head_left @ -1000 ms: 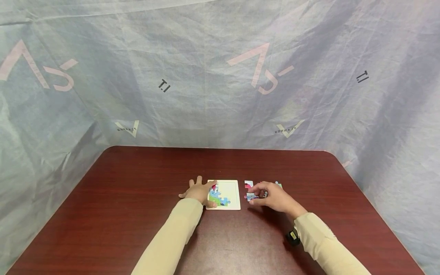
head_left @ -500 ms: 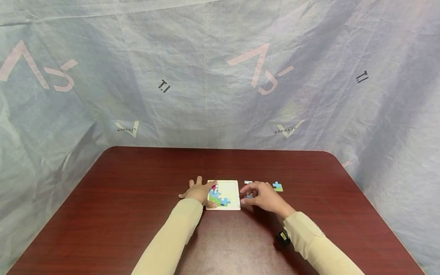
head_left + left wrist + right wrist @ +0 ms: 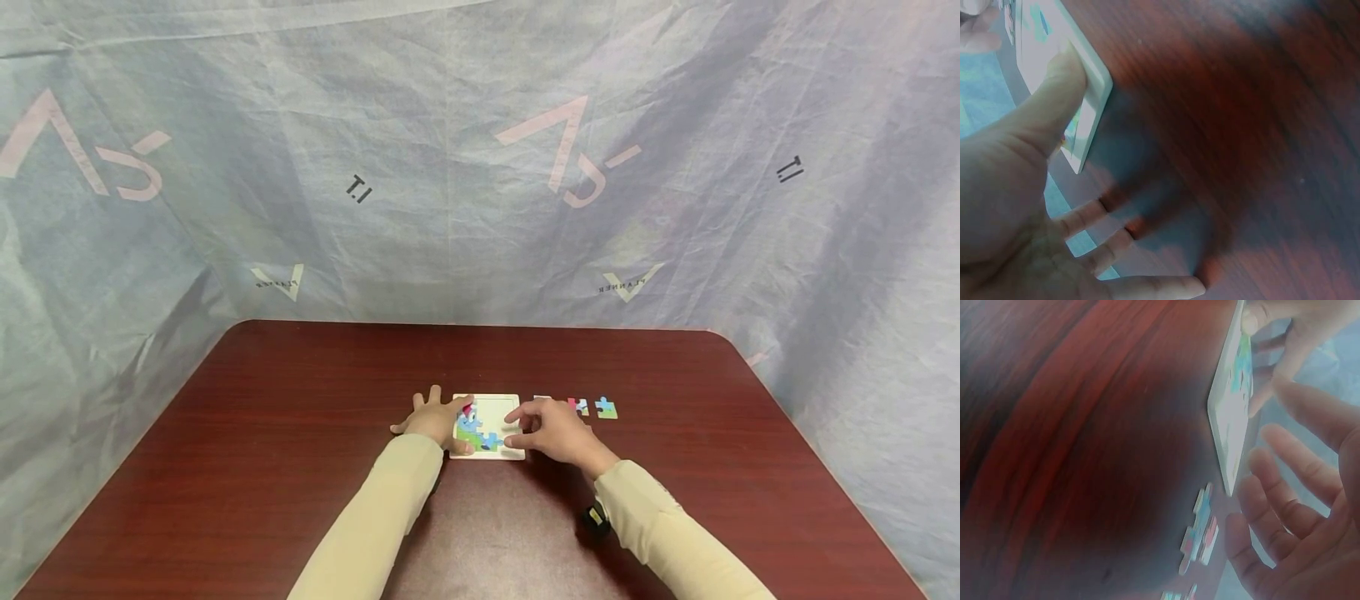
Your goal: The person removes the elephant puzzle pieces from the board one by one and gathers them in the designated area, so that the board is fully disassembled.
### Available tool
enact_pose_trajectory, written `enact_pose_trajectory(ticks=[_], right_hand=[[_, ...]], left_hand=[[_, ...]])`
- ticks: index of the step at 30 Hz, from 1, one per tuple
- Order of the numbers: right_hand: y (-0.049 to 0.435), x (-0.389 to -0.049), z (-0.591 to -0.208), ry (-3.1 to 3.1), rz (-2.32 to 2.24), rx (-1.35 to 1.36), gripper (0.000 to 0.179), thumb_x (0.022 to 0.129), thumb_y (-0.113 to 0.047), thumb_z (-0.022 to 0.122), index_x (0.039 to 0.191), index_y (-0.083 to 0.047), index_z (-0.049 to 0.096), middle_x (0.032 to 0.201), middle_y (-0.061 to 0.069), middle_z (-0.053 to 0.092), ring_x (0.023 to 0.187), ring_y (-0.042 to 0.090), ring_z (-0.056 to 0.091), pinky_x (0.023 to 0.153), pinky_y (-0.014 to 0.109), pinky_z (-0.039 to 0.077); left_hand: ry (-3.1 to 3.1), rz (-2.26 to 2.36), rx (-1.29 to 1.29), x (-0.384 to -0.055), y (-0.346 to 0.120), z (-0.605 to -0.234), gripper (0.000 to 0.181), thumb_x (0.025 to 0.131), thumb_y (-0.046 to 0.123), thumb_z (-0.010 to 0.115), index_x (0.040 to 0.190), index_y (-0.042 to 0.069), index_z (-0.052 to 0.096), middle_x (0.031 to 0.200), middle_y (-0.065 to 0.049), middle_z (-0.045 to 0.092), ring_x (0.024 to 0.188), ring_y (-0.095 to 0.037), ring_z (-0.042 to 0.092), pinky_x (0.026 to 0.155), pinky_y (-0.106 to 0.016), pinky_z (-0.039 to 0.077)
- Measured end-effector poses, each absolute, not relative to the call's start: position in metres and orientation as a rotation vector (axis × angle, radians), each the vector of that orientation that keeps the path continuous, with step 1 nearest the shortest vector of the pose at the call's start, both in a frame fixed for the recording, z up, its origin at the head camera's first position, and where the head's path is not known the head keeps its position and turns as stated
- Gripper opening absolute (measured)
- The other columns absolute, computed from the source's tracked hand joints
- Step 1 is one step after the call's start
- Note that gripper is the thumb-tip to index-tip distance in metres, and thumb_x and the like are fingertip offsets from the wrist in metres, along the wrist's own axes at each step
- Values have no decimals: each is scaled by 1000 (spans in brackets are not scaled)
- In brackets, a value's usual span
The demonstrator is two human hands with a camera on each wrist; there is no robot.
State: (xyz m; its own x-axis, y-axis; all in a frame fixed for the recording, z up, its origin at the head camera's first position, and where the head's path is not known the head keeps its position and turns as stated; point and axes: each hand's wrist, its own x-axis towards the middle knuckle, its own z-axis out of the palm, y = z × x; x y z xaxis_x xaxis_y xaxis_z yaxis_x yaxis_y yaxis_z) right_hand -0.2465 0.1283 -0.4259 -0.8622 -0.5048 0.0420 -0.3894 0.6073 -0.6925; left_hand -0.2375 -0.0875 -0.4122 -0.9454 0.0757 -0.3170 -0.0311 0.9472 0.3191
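Observation:
A cream puzzle board (image 3: 495, 410) lies on the table, its left side and lower edge filled with blue, red and green puzzle pieces (image 3: 468, 429). My left hand (image 3: 429, 419) is spread at its left side. In the left wrist view the thumb (image 3: 1067, 69) rests on the board's rim, and other fingertips touch the tabletop. My right hand (image 3: 551, 429) hovers at the right edge, thumb and forefinger apart over the board. Nothing shows between its fingers in the right wrist view, where a blue and pink puzzle piece (image 3: 1197, 525) lies on the table beyond the fingertips.
Right of the board lie a red and white piece (image 3: 577, 406), a green and blue piece (image 3: 606, 408), and a pale piece (image 3: 542, 397) partly covered by my right hand. The dark red table (image 3: 300, 358) ends at a grey cloth backdrop (image 3: 450, 167).
My right hand has moved left from over the loose pieces to the board's right edge, uncovering the red and white piece and the green and blue piece. The left hand has stayed put.

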Motion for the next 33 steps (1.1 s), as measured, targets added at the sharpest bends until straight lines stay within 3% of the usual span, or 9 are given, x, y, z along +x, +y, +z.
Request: enact_pose_trajectory(ticks=[20,33], right_hand=[[97,-242,-431,2861,-856,-721,20,76,-18,90,91,-10,80,83,1,62,77,13,55,69,31,48],[90,-244,-433,2885,-867,-684,22,71,-14,93,82,-11,74,80,0,59,75,13,53,67,33,47]], left_hand=[[2763,509,17,-237,-88,-412,86,81,31,86,156,29,43,163,-21,21,149,-48,16,94,-83,33],[2773,502,19,-237,-88,-411,86,81,31,86,156,28,44,162,-21,22,149,-48,17,94,-83,34]])
